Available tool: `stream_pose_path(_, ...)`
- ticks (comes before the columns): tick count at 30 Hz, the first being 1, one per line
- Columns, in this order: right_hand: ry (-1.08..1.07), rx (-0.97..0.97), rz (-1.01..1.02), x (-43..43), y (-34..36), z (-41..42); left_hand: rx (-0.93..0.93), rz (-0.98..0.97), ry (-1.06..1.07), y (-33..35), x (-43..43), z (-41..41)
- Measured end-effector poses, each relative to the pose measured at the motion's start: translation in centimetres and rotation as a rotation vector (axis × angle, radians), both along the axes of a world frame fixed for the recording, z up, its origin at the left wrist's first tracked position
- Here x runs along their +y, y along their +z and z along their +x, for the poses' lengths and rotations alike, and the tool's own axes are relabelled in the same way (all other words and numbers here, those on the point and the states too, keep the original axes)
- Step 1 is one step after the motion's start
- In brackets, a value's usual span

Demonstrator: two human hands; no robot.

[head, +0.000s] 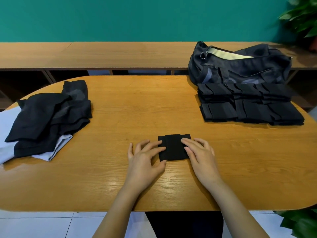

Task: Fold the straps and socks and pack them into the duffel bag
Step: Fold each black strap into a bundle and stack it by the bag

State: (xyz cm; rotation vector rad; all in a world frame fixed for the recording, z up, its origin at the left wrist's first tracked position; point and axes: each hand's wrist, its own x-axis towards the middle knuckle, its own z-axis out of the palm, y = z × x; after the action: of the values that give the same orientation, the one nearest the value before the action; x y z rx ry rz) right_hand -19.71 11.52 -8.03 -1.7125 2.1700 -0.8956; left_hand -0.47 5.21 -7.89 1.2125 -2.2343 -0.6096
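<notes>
A folded black strap (173, 147) lies flat on the wooden table (154, 103) near its front edge. My left hand (145, 156) rests at its left side, fingertips pressing on the fabric. On the strap's right side sits my right hand (199, 154), fingers spread over that edge. A pile of unfolded black socks and straps (51, 114) lies at the left on a pale cloth (7, 121). Rows of folded black pieces (248, 104) are stacked at the right. Behind them stands the dark duffel bag (240, 66), its zipper open.
A long wooden bench or shelf (103, 54) runs behind the table against a teal wall. Green plants stand at the top right (301, 16) and bottom right (300, 224). White floor tiles show below the table's front edge.
</notes>
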Motion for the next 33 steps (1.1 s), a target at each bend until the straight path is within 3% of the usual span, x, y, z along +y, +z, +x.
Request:
stream_pose_path(4, -0.048, -0.155, 0.056, 0.2, 0.0, -0.1, -0.027, 0.009, -0.009, 0.2, 0.1, 0.0)
stream_pose_path(7, -0.026, -0.245, -0.071, 0.4, 0.2, 0.2, -0.064, -0.012, -0.004, 0.3, 0.1, -0.2)
stream_pose_path(10, 0.062, -0.003, -0.169, 1.1, 0.5, 0.5, -0.054, -0.015, 0.027, 0.3, 0.2, -0.5)
stream_pose_path(13, 0.234, 0.309, -0.053, 1.5, 0.8, 1.0, -0.027, 0.008, 0.056, 0.3, 0.0, -0.6)
stream_pose_path(17, 0.271, 0.586, 0.037, 1.2, 0.9, 1.4, -0.027, 0.052, 0.086, 0.4, -0.2, -1.0)
stream_pose_path(24, -0.005, 0.640, -0.046, -1.6, 4.2, -3.0, -0.094, 0.040, 0.222, 0.1, -1.0, -1.5)
stream_pose_path(28, -0.204, 0.613, 0.062, -2.7, 4.9, -8.3, -0.173, 0.024, 0.242, 0.0, -1.2, -1.7)
stream_pose_path(33, -0.214, 0.594, 0.204, -3.3, 4.2, -11.3, -0.191, 0.019, 0.254, 0.4, -1.0, -1.8)
